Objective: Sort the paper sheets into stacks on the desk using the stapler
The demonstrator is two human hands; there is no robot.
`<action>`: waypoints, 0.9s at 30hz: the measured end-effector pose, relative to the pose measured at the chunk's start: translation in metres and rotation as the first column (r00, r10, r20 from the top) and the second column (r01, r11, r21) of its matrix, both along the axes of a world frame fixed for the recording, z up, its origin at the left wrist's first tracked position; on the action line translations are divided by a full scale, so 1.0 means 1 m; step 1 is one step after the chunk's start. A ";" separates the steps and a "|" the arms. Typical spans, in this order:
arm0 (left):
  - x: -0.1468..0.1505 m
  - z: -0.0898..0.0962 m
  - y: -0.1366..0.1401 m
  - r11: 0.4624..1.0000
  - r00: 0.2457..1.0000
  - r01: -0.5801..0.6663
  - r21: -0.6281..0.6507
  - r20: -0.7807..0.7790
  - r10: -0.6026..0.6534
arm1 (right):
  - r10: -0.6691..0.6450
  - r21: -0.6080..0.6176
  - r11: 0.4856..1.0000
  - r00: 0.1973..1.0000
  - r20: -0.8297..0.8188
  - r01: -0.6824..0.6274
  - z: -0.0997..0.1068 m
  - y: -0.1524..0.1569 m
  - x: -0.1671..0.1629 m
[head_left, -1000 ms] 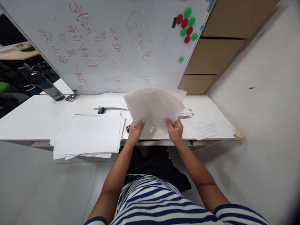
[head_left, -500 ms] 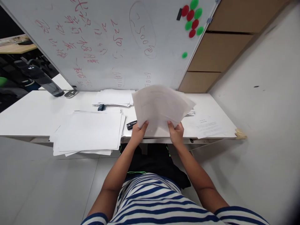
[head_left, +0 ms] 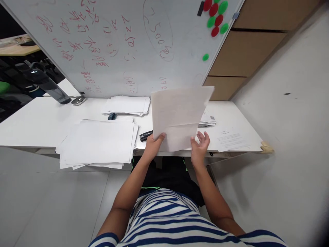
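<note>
We wore a short-sleeved T-shirt (head_left: 167,218) striped in white and navy blue, its sleeves (head_left: 259,238) edged in navy. Below it, our black bottoms (head_left: 177,181) showed a thin bright green cord (head_left: 151,187) and small green accents (head_left: 185,164).

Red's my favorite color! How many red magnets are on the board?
4, all upper right: one red magnet near the picture's top, a second, third and fourth successively lower. More may be cut off above.
</note>
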State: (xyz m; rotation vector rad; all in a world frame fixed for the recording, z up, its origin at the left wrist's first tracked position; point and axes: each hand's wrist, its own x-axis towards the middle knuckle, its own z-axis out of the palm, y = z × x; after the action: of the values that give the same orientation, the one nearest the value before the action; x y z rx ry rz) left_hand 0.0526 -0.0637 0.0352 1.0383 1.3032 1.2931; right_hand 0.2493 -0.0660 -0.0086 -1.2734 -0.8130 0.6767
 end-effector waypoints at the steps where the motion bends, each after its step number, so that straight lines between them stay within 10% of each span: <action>1: 0.004 0.001 -0.001 0.999 0.997 0.017 -0.039 0.082 -0.013 | -0.039 0.000 0.999 0.998 -0.041 0.039 -0.002 -0.010 -0.002; 10: 0.066 -0.036 -0.012 0.967 0.912 0.138 -0.215 0.408 -0.040 | 0.211 -0.063 0.960 0.852 -0.480 -0.273 -0.005 -0.080 -0.022; 15: 0.062 -0.032 -0.020 0.982 0.963 0.187 -0.039 0.205 -0.175 | 0.027 -0.159 0.981 0.898 -0.439 -0.107 -0.023 -0.064 0.005; 18: 0.033 -0.018 -0.014 0.978 0.973 0.166 0.129 -0.185 -0.140 | -0.073 -0.251 0.967 0.919 -0.389 -0.030 -0.036 -0.059 0.034; 22: -0.012 -0.014 0.007 0.955 0.595 0.181 0.235 -0.799 0.084 | -0.144 -0.317 0.948 0.937 -0.317 0.038 -0.038 -0.059 0.078; 27: -0.038 -0.037 0.028 0.980 0.262 0.103 0.173 -0.955 0.141 | -0.113 -0.392 0.920 0.943 -0.314 -0.021 -0.025 -0.064 0.124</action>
State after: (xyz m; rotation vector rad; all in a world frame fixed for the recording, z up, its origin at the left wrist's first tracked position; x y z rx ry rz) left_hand 0.0145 -0.0354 -0.0023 2.1940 2.1026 0.6857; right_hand 0.3737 -0.1295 -0.0336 -1.4778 -0.3754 1.0195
